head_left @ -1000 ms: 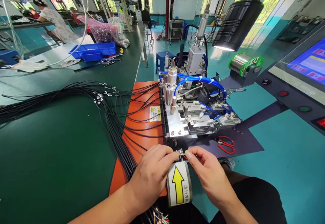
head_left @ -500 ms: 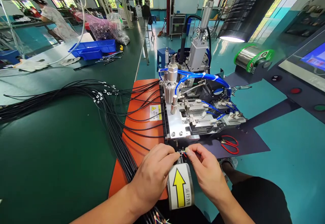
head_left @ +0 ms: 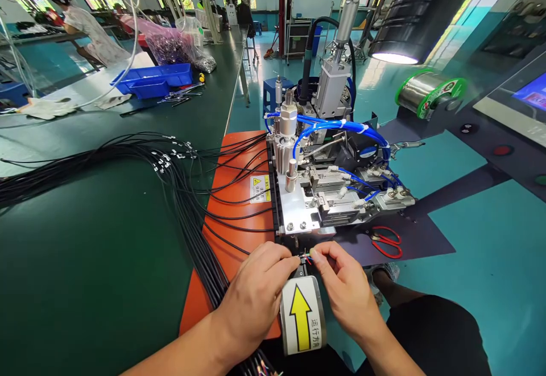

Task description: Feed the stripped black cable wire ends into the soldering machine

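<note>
My left hand (head_left: 260,290) is closed in a pinch at the front of the metal machine (head_left: 324,194), its fingertips at the end of a cable that they mostly hide. Facing it, my right hand (head_left: 345,282) pinches thin coloured wires (head_left: 306,258) that show between the two hands. Just below the fingertips is a curved plate with a yellow arrow (head_left: 302,316). Black cables (head_left: 200,245) run beside and under my left forearm, and several single ones cross the orange board (head_left: 230,194) to the machine's left edge.
Red-handled scissors (head_left: 387,242) lie right of the machine. A solder spool (head_left: 430,93) and a black lamp (head_left: 409,17) stand above right, near a control panel (head_left: 512,137). Blue trays (head_left: 156,80) sit on the green table (head_left: 106,251). A person (head_left: 91,34) is at the far left.
The view has shifted slightly. Both hands keep nearly the same place and pinch, with the coloured wires between them a little differently spread.
</note>
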A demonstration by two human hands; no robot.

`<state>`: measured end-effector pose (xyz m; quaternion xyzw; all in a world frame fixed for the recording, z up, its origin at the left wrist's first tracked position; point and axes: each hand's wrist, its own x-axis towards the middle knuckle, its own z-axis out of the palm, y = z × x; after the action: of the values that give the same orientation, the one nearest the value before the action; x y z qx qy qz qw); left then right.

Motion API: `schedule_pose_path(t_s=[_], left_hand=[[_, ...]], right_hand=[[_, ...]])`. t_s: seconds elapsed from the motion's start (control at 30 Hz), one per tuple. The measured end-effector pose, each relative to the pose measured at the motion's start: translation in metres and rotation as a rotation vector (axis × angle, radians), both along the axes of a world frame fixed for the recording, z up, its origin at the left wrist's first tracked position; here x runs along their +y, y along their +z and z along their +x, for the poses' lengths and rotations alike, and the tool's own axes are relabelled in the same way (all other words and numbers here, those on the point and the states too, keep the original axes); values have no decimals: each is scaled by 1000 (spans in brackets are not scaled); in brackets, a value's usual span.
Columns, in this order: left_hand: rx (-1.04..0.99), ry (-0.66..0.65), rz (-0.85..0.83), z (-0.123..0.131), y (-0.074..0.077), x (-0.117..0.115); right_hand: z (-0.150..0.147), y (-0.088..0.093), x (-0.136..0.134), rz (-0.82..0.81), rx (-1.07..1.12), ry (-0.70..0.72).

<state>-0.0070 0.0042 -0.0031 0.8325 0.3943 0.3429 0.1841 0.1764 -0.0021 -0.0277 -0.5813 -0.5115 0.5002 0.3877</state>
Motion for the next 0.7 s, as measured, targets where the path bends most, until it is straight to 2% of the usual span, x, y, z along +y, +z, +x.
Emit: schedule_pose_path(t_s=[0.7], left_hand=[[20, 7, -4, 0, 0, 0]], right_hand=[[0, -3, -3, 20, -14, -14]])
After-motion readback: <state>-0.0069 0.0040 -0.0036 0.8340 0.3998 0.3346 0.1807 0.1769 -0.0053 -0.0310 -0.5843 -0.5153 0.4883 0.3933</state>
